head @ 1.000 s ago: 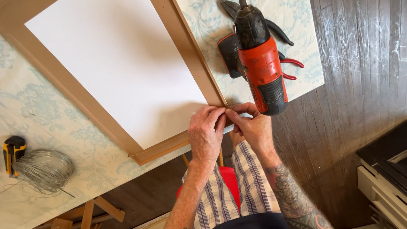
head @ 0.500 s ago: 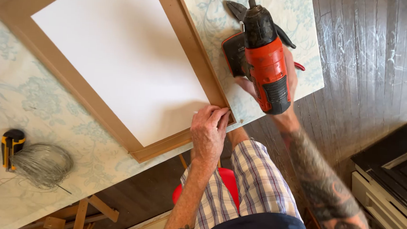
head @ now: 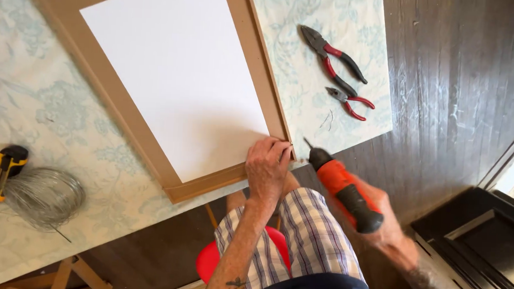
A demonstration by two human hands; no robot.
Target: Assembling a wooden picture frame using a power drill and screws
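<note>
The frame [head: 255, 62], wooden with a white panel [head: 172, 75] inside it, is laid flat on a table covered with a pale floral cloth [head: 48, 104], its near corner close to the table's front edge. That corner is pinched by the left hand [head: 265, 169], whose fingers are curled tight on the wood; whether something small is held between the fingertips cannot be told. The drill [head: 342, 190], orange and black, is gripped in the right hand [head: 384, 227], closed around the handle, and its bit is aimed at the same corner, just beside the left fingertips; whether the tip touches the wood cannot be told. Two pliers lie on the cloth beyond the drill, well apart from the hands: the large pliers [head: 332, 56] and, just below them, the small pliers [head: 348, 102], both with red grips. At the far left of the table a wire coil [head: 44, 196] is seen, with a yellow knife [head: 5, 169] touching it. Under the table edge a red stool [head: 216, 259] is partly hidden by checked shorts.
</note>
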